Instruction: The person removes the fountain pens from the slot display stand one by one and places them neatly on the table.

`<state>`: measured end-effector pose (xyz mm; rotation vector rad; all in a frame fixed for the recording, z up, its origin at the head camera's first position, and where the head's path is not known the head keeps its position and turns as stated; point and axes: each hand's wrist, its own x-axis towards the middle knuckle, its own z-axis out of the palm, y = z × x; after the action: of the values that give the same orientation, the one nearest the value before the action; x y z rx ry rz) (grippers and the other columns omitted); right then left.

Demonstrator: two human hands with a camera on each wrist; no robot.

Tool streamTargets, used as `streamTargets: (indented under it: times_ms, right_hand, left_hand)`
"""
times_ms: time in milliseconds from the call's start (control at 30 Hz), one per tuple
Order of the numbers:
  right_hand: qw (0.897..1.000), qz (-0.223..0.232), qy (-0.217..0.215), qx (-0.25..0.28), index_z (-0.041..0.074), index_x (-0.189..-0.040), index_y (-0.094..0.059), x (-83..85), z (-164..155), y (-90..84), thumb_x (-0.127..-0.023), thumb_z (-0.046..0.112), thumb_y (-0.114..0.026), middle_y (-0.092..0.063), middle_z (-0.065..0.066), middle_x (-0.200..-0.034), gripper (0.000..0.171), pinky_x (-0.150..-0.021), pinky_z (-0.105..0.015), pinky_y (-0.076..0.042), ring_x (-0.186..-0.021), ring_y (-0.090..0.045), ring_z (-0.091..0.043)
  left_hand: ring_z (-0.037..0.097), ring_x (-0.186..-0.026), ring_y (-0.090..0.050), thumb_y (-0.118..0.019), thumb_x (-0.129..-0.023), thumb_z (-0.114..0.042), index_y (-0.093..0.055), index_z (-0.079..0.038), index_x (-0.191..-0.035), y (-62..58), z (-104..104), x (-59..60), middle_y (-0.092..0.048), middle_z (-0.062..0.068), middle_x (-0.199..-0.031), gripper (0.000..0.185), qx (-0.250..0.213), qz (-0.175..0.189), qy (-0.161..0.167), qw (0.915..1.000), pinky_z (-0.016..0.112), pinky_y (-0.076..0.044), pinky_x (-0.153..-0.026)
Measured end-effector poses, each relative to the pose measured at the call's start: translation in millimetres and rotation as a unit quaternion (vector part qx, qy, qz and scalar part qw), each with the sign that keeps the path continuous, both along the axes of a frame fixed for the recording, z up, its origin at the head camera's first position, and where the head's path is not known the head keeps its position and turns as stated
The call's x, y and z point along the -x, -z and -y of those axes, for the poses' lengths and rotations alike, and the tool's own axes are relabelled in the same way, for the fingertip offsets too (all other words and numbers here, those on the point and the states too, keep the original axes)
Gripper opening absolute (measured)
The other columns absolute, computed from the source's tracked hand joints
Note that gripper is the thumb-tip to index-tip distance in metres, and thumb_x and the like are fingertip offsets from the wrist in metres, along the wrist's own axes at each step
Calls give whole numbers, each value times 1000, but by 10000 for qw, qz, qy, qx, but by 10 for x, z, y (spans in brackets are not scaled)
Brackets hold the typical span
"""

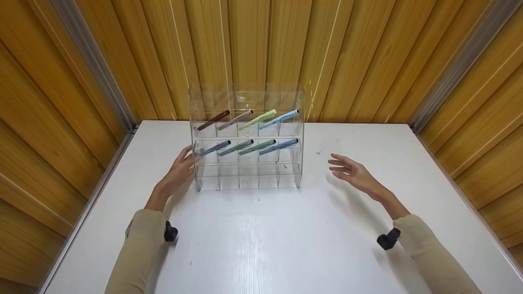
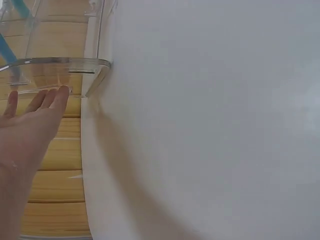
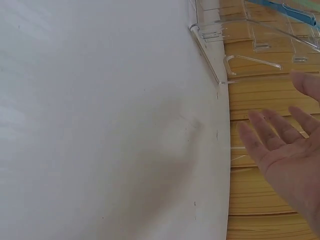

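Observation:
A clear acrylic pen rack stands on the white table, divided into small compartments in stepped rows. Its upper row holds a dark red pen, a mauve pen, a light green pen and a light blue pen, all leaning. Blue and green pens lean in the row below, among them a blue pen at the right. My left hand is at the rack's left side, fingertips right at the side panel. To the right of the rack, my right hand hovers apart from it, fingers extended, holding nothing.
The front row of the rack holds no pens. Yellow wood-look panels rise behind the table and on both sides, with grey metal posts at the corners. Small dark specks mark the tabletop.

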<state>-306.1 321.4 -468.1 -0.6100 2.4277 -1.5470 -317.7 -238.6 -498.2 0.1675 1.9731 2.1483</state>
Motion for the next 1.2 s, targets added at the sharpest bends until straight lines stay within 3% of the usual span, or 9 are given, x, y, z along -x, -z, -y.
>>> streamTargets:
  times_ms: [267, 533, 667, 800, 1033, 1200]
  right_hand:
    - [10000, -34, -45, -6, 1, -158, -41, -26, 91, -43, -106, 14, -63, -51, -27, -154, 57, -102, -12, -49, -142, -51, -44]
    - [9998, -32, 31, 202, 0, -154, -48, -34, 210, -109, -105, 10, -64, -53, -30, -150, 52, -102, -16, -53, -134, -63, -21]
    - [9994, -121, -18, 314, -1, -152, -50, -34, 282, -154, -105, 13, -66, -56, -27, -148, 51, -102, -18, -54, -131, -65, -16]
    - [9989, -68, 43, 460, 0, -151, -51, -29, 385, -205, -105, 13, -64, -59, -22, -148, 49, -102, -20, -55, -128, -66, -13]
    - [9969, -3, 150, 778, -3, -149, -52, -14, 618, -340, -106, 8, -60, -61, -18, -145, 45, -102, -23, -56, -125, -67, -9]
    - [9963, 57, 195, 838, -3, -152, -48, 14, 759, -394, -107, 10, -59, -55, -25, -150, 48, -103, -24, -56, -127, -67, -11]
  left_hand:
    - [33, -162, -16, -51, -111, -23, -15, -10, -166, 14, 23, 6, -32, 20, -165, 67, -50, 21, -139, 9999, 53, -8, -134]
    - [37, -156, -33, -54, -109, -16, -20, -8, -164, 38, 59, -8, -53, 9, -148, 65, -392, 47, -223, 9990, 52, -20, -132]
    - [33, -152, -40, -57, -108, -17, -21, -8, -164, 24, 76, -15, -58, 4, -142, 67, -301, 62, -237, 9992, 53, -21, -131]
    - [27, -150, -39, -54, -109, -17, -18, -8, -164, -12, 84, -7, -51, 8, -149, 67, -248, 8, -169, 9995, 51, -20, -132]
    - [31, -164, -13, -44, -114, -28, -6, -19, -170, -110, 53, 68, -15, 16, -175, 68, -486, -266, -73, 9984, 47, -7, -135]
    - [30, -163, -16, -48, -113, -31, -8, -23, -170, -95, -8, 84, -19, 13, -175, 70, -323, -224, -199, 9990, 49, -6, -134]
